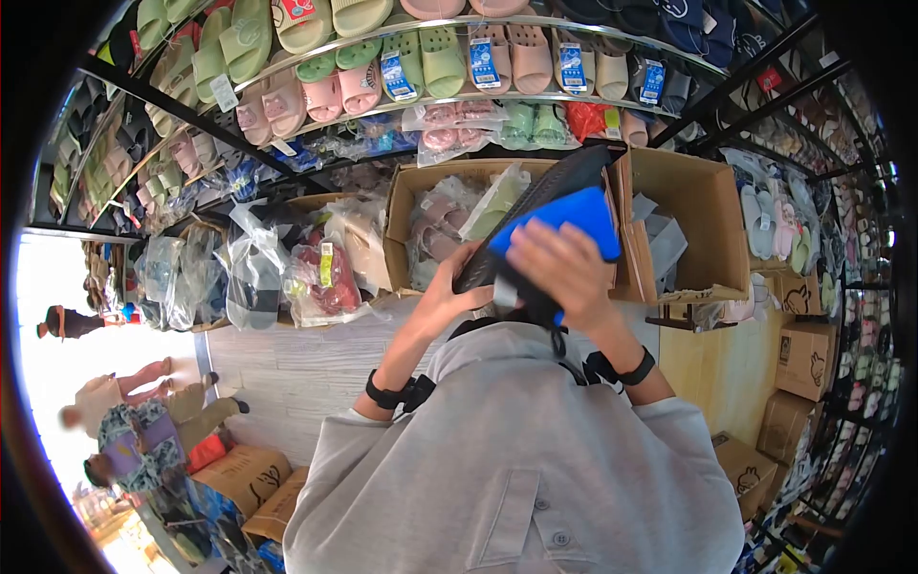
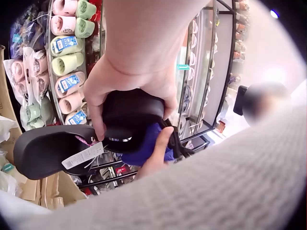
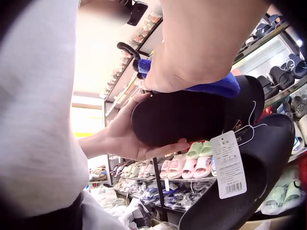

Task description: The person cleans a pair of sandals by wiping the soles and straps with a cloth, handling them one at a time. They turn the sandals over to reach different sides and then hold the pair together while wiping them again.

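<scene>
My left hand (image 1: 448,298) grips a black slipper (image 3: 177,117) by one end, fingers along one side and thumb along the other. A second black slipper (image 2: 48,148) hangs beside it, with a white paper tag (image 3: 230,165) on a thin string. In the head view the dark ridged sole (image 1: 574,172) tilts up in front of my chest. My right hand (image 1: 571,273) holds a blue plush cloth (image 1: 591,215) with a black edge and black loop against the slipper. The thumb (image 2: 160,146) shows on the blue side in the left wrist view.
Open cardboard boxes (image 1: 688,177) with bagged slippers stand right in front of me. Behind them rise racks of pastel slippers (image 1: 526,57). Wrapped footwear (image 1: 253,277) lies to the left. More cartons (image 1: 803,359) stand right. People (image 1: 143,430) are at the left by the bright opening.
</scene>
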Available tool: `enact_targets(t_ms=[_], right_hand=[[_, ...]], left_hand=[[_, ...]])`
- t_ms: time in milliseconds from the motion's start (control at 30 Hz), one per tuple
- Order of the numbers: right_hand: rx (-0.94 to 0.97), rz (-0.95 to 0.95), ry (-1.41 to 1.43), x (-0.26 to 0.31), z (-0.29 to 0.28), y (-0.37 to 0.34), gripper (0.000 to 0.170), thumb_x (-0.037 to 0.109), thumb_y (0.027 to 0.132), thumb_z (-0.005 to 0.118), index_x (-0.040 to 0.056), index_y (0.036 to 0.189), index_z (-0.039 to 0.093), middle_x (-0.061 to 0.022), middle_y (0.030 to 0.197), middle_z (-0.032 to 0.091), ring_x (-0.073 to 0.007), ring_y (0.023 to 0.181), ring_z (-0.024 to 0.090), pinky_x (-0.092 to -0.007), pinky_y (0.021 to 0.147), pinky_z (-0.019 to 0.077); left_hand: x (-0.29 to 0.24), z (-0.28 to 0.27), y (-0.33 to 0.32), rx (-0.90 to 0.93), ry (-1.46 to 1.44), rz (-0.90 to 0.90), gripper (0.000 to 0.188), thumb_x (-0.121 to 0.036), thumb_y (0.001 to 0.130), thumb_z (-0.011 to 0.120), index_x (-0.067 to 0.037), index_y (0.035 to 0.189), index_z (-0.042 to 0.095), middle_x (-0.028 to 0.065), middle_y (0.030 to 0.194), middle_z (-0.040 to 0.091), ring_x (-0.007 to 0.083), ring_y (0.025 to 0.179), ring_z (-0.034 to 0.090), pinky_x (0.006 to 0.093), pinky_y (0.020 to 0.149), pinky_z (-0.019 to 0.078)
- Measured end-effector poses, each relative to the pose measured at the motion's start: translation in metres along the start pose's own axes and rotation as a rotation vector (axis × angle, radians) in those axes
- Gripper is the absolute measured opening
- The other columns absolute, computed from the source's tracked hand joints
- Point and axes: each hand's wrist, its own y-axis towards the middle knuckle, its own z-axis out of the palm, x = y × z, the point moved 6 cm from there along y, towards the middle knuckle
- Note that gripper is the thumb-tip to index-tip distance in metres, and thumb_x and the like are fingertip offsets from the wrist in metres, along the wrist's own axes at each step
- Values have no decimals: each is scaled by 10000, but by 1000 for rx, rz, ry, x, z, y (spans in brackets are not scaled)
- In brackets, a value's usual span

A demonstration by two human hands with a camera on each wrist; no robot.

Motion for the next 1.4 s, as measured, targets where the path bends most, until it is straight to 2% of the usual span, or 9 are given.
enact_targets(t_ms=[133, 267, 467, 600, 767, 967, 1067, 1267, 1400], right_hand=[[39, -49, 42, -24, -11, -5, 449, 280, 1011, 586, 92, 1403, 693, -84, 1465, 675, -251, 1411, 598, -451, 1212, 387], [-238, 395, 80, -77, -26, -5, 533, 182, 906, 777, 63, 1416, 680, -137, 1452, 678, -336, 1429, 572, -494, 1203, 385], [-23, 66, 28, -4, 0, -10, 456, 230, 973, 671, 77, 1401, 694, -115, 1490, 652, -267, 1431, 577, -451, 1190, 406], [56, -74, 25, -37, -10, -14, 451, 219, 995, 584, 61, 1404, 687, -105, 1462, 674, -262, 1414, 596, -467, 1192, 419], [-231, 340, 50, -70, -30, -5, 589, 190, 855, 816, 57, 1412, 681, -120, 1472, 666, -344, 1409, 584, -489, 1188, 410], [10, -140, 3, 8, -1, -13, 416, 113, 987, 576, 111, 1382, 707, -65, 1447, 685, -216, 1388, 617, -421, 1169, 449], [-10, -77, 23, -30, -17, -9, 419, 134, 968, 616, 103, 1375, 708, -74, 1444, 688, -229, 1384, 623, -443, 1171, 444], [-387, 597, 169, -116, -26, -22, 509, 154, 939, 769, -1, 1409, 652, -192, 1446, 667, -375, 1366, 616, -462, 1158, 452], [-271, 345, -3, -62, -34, 3, 501, 221, 944, 762, 42, 1404, 677, -163, 1458, 663, -341, 1402, 594, -450, 1175, 430]], left_hand=[[-1, 7, -2, 38, 22, -30, 904, -379, 797, 813, 81, 1493, 467, 148, 1320, 612, 229, 1229, 588, 337, 1095, 429], [9, 5, -1, 56, -8, 0, 902, -368, 797, 810, 79, 1501, 465, 158, 1319, 611, 233, 1227, 588, 346, 1096, 427], [9, 5, -5, -41, 50, -10, 922, -368, 794, 809, 85, 1515, 456, 162, 1338, 606, 237, 1227, 590, 351, 1106, 423], [5, 7, -10, 5, 71, -59, 930, -383, 790, 809, 82, 1516, 460, 164, 1337, 613, 234, 1223, 592, 353, 1109, 427], [11, 8, -6, 56, -70, -11, 936, -400, 781, 797, 87, 1508, 462, 165, 1338, 624, 243, 1276, 587, 354, 1127, 427], [-6, 7, -12, -70, 1, 2, 890, -376, 783, 818, 69, 1481, 492, 128, 1287, 620, 206, 1223, 587, 328, 1089, 431], [3, 5, -13, 27, -31, -12, 896, -367, 773, 833, 68, 1478, 492, 132, 1302, 609, 206, 1241, 575, 323, 1101, 414], [12, 3, -11, 67, 46, 76, 1006, -411, 730, 797, 83, 1530, 440, 217, 1395, 608, 244, 1258, 627, 348, 1128, 429], [1, 10, -7, 100, -109, -13, 1032, -408, 710, 777, 86, 1545, 427, 201, 1409, 614, 257, 1293, 623, 357, 1152, 417]])
